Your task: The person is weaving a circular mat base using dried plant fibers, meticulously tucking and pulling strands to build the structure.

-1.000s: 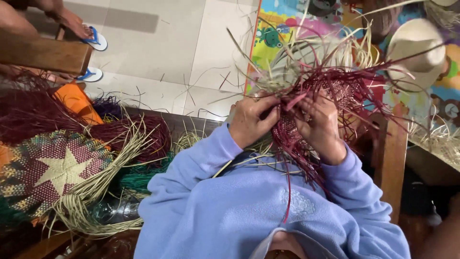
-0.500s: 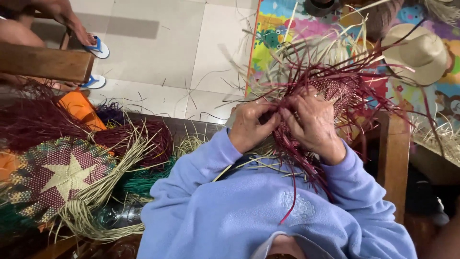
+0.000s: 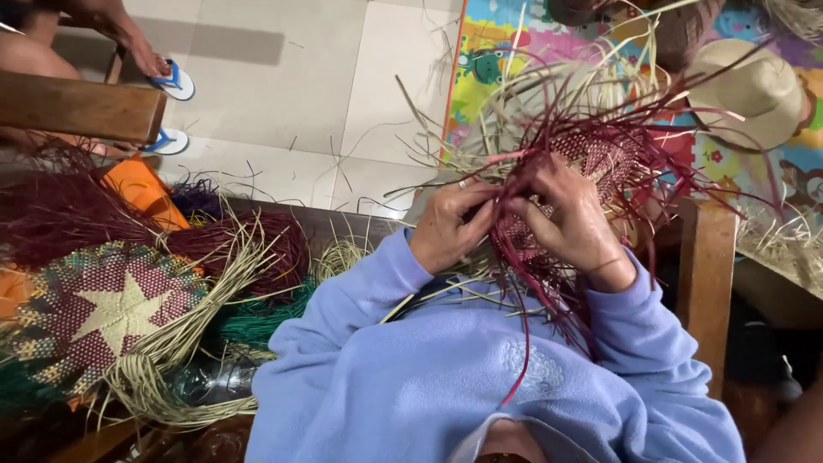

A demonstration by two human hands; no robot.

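Both hands work centre-right: left hand (image 3: pixel 446 230) and right hand (image 3: pixel 573 225) close on the half-woven maroon-and-straw piece (image 3: pixel 600 163), fingers pinching maroon strands (image 3: pixel 549 283). Keep each strand taut and flat.

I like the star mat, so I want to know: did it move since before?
No. The star mat lies just below the orange cloth, as before. The left hand and right hand pinch the red weaving.
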